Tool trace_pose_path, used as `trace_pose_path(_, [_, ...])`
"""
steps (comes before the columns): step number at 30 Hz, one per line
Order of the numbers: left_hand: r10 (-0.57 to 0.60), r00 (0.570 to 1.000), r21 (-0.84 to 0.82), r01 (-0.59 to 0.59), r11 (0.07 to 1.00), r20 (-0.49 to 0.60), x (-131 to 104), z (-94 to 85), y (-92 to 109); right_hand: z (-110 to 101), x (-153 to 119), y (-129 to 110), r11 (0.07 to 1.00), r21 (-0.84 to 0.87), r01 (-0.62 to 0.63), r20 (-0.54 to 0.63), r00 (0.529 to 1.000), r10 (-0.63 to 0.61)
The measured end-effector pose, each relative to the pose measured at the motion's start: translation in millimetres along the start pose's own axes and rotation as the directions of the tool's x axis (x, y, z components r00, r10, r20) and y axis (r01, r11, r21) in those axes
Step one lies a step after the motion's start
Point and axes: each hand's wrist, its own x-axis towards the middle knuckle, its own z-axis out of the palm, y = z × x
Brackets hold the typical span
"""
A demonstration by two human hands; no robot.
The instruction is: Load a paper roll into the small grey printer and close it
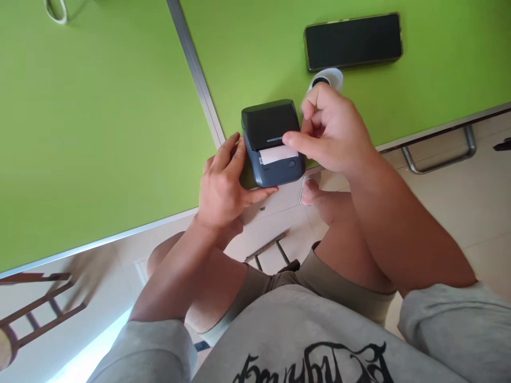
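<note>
A small label printer (275,170) with a dark blue body and a black lid (269,123) sits at the green table's front edge. A white paper label (277,154) sticks out of its front slot, above a power button. My left hand (223,186) holds the printer, with fingers along its left side and the thumb across its front. Over the printer's right side is my right hand (331,130). Its thumb tip is at the lid's front edge, just above the label, and its other fingers are curled, apart from the thumb. Nothing shows between them.
Behind my right hand stands a white rounded object (335,78) with a dark opening, partly hidden. A black phone (353,42) lies farther back. A metal strip (197,74) divides the green tabletop (99,133). A white cord loop (58,16) is at top left. Stools (43,314) stand below.
</note>
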Motion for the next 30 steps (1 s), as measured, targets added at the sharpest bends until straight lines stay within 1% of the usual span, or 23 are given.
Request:
trace_pose_path(3, [-0.006,1.000,-0.013,0.006,1.000,0.011,-1,0.3,1,0,-2,-2,0.997,-0.070,0.024,0.000,1.000,-0.024])
trace_pose_path(5, [0.000,1.000,-0.015,0.000,1.000,0.019,-1,0.3,2,1,-3,-3,0.994,-0.086,0.071,-0.056,0.996,-0.076])
trace_pose_path(6, [0.003,1.000,-0.015,-0.003,1.000,0.024,-1,0.3,3,3,-3,-5,0.991,-0.082,0.102,-0.104,0.988,-0.110])
trace_pose_path(9, [-0.009,1.000,-0.014,0.010,1.000,0.028,-1,0.0,6,10,-2,-13,0.983,-0.021,0.180,-0.240,0.954,-0.180])
trace_pose_path(11, [-0.023,0.999,-0.013,0.023,1.000,0.024,-1,0.0,8,15,1,-19,0.976,0.006,0.216,-0.281,0.937,-0.205])
trace_pose_path(13, [-0.021,1.000,-0.008,0.021,1.000,0.020,0,0.6,9,19,6,-21,0.966,-0.028,0.257,-0.312,0.916,-0.253])
trace_pose_path(15, [-0.004,1.000,-0.001,0.004,1.000,0.010,0,1.7,9,20,12,-19,0.952,-0.103,0.290,-0.338,0.889,-0.307])
trace_pose_path(17, [0.013,1.000,0.011,-0.013,1.000,-0.004,-1,2.8,9,19,17,-16,0.926,-0.195,0.322,-0.305,0.878,-0.370])
trace_pose_path(19, [0.029,0.999,0.024,-0.029,0.999,-0.017,-2,3.9,8,17,22,-15,0.878,-0.330,0.346,-0.198,0.884,-0.423])
trace_pose_path(20, [0.034,0.999,0.029,-0.034,0.999,-0.021,-2,4.3,7,16,24,-16,0.847,-0.406,0.344,-0.128,0.896,-0.425])
trace_pose_path(22, [0.039,0.999,0.033,-0.038,0.999,-0.030,-2,5.2,7,14,27,-20,0.786,-0.536,0.309,-0.006,0.929,-0.369])
trace_pose_path(25, [0.040,0.999,0.030,-0.040,0.999,-0.029,-2,5.8,7,11,32,-26,0.720,-0.657,0.225,0.092,0.971,-0.219])
trace_pose_path(27, [0.044,0.999,0.034,-0.043,0.998,-0.024,-2,5.7,7,9,36,-27,0.695,-0.693,0.194,0.136,0.981,-0.138])
trace_pose_path(30, [0.046,0.999,0.046,-0.045,0.998,-0.019,-2,4.8,7,7,43,-30,0.722,-0.661,0.205,0.217,0.973,-0.077])
